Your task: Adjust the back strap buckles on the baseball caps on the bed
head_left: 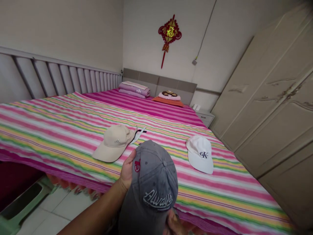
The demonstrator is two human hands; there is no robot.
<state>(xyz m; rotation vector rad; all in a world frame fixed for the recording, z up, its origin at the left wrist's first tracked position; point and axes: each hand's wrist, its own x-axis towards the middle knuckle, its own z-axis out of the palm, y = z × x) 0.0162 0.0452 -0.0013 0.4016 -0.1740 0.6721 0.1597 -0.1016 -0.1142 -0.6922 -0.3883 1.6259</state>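
My left hand [127, 171] grips the left side of a grey cap [153, 182] with white lettering and a small red badge, held up above the near edge of the bed [61, 120]. Only the fingertips of my right hand [174, 225] show, under the cap's brim at the bottom of the view, touching it. A beige cap [113, 142] lies on the striped sheet just left of the grey one, with a dark strap beside it. A white cap [200, 153] lies to the right on the sheet.
Folded bedding [135, 89] and a pillow [169, 96] sit at the headboard. A tall wardrobe [274, 107] lines the right side, with a nightstand [204, 116] beyond it. A green plastic stool [22, 199] stands on the tiled floor at lower left.
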